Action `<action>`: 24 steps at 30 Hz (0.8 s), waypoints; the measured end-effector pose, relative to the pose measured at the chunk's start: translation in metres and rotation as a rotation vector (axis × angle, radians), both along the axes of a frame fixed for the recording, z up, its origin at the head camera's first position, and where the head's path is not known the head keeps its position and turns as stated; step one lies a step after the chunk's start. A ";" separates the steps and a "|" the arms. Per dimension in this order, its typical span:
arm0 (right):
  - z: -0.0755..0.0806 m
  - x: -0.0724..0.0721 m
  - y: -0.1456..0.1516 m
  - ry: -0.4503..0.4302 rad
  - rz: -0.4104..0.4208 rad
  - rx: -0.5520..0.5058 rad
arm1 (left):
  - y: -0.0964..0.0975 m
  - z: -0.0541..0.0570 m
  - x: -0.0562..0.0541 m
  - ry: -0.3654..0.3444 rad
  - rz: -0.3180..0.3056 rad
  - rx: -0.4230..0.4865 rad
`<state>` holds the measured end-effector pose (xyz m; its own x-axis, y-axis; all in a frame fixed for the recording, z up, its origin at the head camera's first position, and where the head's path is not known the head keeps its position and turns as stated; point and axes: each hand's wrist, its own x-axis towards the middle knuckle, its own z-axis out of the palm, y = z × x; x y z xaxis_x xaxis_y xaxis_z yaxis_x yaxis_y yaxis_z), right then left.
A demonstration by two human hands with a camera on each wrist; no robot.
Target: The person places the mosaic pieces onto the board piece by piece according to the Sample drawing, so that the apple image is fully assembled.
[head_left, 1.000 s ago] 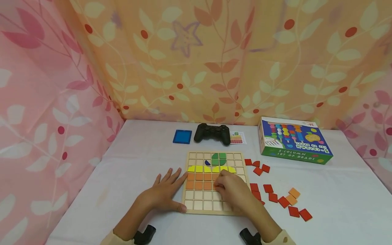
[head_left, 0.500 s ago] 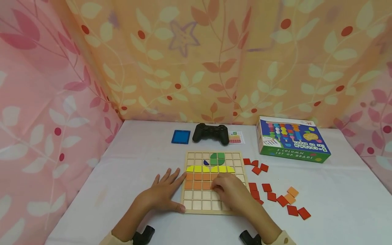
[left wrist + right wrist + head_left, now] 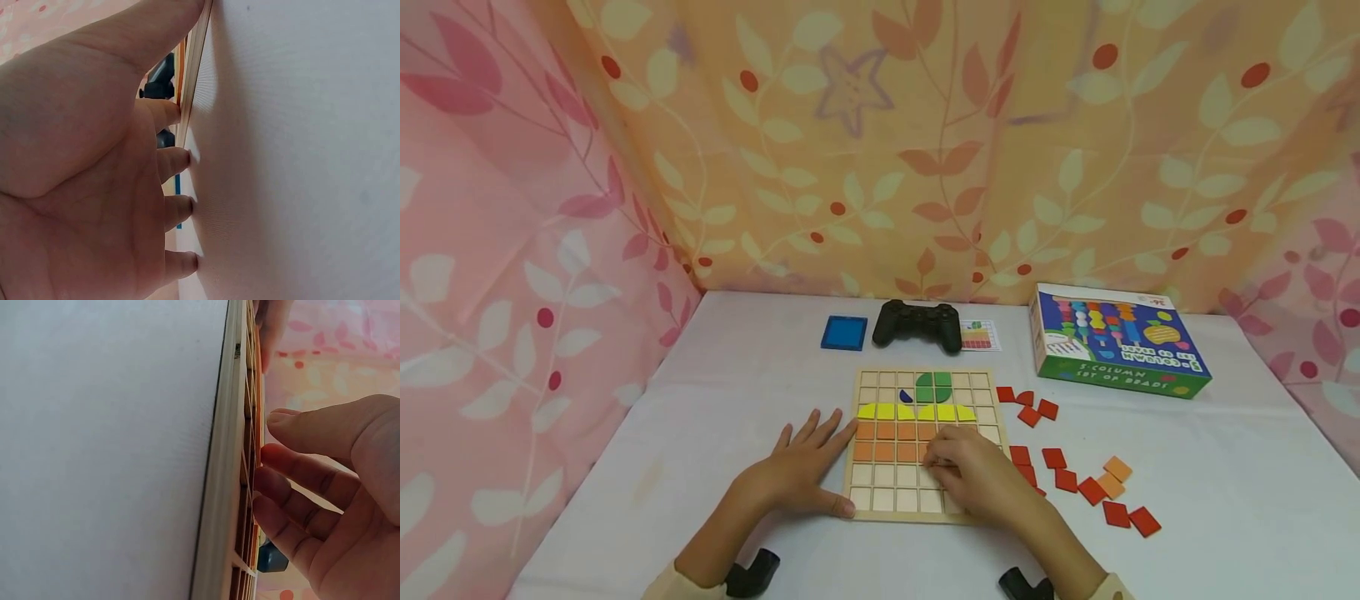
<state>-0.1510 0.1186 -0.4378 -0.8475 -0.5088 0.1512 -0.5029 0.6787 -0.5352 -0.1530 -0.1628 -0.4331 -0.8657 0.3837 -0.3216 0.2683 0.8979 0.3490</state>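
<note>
A wooden grid board (image 3: 883, 500) lies flat on the table. Its cells hold two rows of orange tiles (image 3: 886, 431), a row of yellow pieces (image 3: 886, 412), several green pieces (image 3: 933, 387) and one dark blue piece (image 3: 906, 396). My left hand (image 3: 793, 479) is spread at the board's left side, with the thumb by the lower left corner and the index finger against the edge. Over the middle of the board, my right hand (image 3: 973, 475) touches the lower orange row with its fingertips. In the right wrist view, the thumb (image 3: 306, 430) stands apart from those relaxed fingers.
Loose red tiles (image 3: 1054, 458) and two light orange tiles (image 3: 1117, 468) lie right of the board. Behind it are a blue square (image 3: 844, 332), a black game controller (image 3: 917, 325), a pattern card (image 3: 981, 335) and a bead-set box (image 3: 1122, 340).
My right thumb has parted from the index finger, and the right forearm has shifted slightly to the right. The left hand stays in place at the board's edge.
</note>
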 end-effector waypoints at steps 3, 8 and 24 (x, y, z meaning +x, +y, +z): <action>0.000 0.000 0.000 -0.021 -0.001 -0.006 | -0.001 -0.001 0.001 -0.001 0.005 0.000; -0.001 0.000 0.000 -0.045 -0.008 -0.017 | -0.001 -0.001 0.001 0.008 -0.001 -0.004; 0.005 -0.001 0.005 -0.116 -0.066 -0.021 | 0.000 -0.002 0.000 0.013 -0.004 -0.010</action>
<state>-0.1523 0.1235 -0.4324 -0.8916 -0.4487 0.0606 -0.3913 0.6964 -0.6016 -0.1534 -0.1632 -0.4355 -0.8680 0.3843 -0.3144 0.2766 0.9001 0.3367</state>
